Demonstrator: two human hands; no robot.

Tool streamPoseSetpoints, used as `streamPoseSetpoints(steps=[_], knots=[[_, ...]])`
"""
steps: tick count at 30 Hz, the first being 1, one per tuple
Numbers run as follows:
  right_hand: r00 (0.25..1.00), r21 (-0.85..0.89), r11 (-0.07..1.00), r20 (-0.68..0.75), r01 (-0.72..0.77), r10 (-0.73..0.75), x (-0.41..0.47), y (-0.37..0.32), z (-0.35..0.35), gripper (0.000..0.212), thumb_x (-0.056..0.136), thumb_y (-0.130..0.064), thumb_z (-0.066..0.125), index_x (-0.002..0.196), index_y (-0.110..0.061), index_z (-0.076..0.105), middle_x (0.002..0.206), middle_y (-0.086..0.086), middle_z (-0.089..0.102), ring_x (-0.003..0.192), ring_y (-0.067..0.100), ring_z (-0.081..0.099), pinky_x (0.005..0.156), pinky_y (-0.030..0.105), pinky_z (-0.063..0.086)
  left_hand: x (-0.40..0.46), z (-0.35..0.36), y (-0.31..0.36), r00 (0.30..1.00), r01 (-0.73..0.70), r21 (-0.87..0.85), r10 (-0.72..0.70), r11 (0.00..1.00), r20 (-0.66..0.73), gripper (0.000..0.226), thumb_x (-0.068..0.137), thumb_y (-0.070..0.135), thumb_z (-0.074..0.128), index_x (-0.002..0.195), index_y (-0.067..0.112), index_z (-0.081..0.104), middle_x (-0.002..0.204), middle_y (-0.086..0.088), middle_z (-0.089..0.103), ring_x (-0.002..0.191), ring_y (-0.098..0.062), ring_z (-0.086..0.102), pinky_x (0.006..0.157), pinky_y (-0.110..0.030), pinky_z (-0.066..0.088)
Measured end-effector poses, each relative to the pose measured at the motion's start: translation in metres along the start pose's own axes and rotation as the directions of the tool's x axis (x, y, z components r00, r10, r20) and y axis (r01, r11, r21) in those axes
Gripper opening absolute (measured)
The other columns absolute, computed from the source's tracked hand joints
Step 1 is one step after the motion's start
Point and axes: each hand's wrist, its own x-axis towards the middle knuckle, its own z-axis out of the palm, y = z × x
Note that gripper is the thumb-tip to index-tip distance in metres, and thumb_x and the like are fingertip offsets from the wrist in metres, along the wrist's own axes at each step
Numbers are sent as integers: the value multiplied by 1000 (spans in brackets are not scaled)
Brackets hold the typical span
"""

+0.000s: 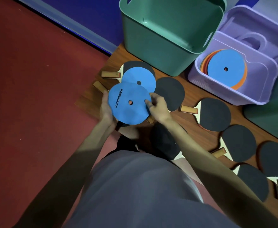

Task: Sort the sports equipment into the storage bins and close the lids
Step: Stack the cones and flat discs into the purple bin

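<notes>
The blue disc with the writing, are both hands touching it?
Touching. The head view shows the left hand cupping the blue disc at its edge and right hand fingers pressed on its face.

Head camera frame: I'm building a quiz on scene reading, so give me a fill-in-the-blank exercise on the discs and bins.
1. Both hands hold a flat disc coloured ____.
2. The purple bin has a stack of discs, the top one blue, the one beneath coloured ____.
3. The green bin is ____.
4. The paddles on the floor have ____ handles.

Missing words: blue; orange; empty; wooden
</notes>
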Motion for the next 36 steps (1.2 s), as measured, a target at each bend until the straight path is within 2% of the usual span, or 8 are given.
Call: streamPoseSetpoints(steps=[5,7,11,17,22,27,31,36], knots=[[996,-208,977,86,50,-32,12,1,-1,21,94,-17,57,112,-6,63,97,9,67,91,23,62,78,30,47,5,-11,0,998,-37,71,41,997,-51,63,97,60,30,126,13,61,118,-10,68,110,-28,65,95,-45,52],[995,-319,945,88,68,-42,25,3,-2,29,95,-22,57,119,-5,59,106,10,65,98,23,60,78,23,41,7,-14,3,997,-52,66,55,996,-58,63,97,59,31,127,12,60,121,-11,67,111,-28,64,99,-47,49],[998,-431,901,-8,-57,60,69,6,-9,47,93,-25,60,131,-2,46,130,18,48,114,32,52,95,33,42,11,-15,11,989,-118,53,122,992,-81,58,100,54,32,124,10,62,118,-12,68,107,-27,66,94,-43,53],[961,-445,852,-137,-275,238,111,12,-14,54,86,-26,67,125,4,45,131,22,41,122,36,41,100,39,42,17,-7,20,982,-161,58,166,985,-90,47,101,50,33,107,18,68,104,-3,73,97,-19,70,81,-33,57],[945,-446,833,-168,-328,282,118,11,-8,64,79,-17,72,129,3,38,133,19,34,125,36,37,102,38,40,19,1,19,980,-166,74,173,983,-102,45,101,49,33,99,22,69,93,4,75,91,-14,71,77,-30,54],[949,-488,814,-153,-317,277,120,16,-6,29,80,-13,67,102,3,57,129,19,34,119,37,38,99,38,44,17,7,20,981,-174,99,181,980,-73,45,102,48,31,99,22,68,90,6,75,85,-10,71,71,-25,55],[944,-413,849,-158,-330,290,123,11,-4,56,80,-6,66,127,1,36,132,20,33,125,36,33,100,39,40,16,11,24,984,-156,116,164,981,-62,47,101,50,31,95,23,68,86,7,75,81,-9,71,66,-23,55],[919,-414,822,-140,-391,367,130,8,-9,66,77,-11,73,132,0,38,134,17,33,127,34,35,102,38,41,17,13,26,987,-148,146,155,978,-43,49,101,51,30,99,22,69,91,5,75,87,-12,71,69,-24,55]])
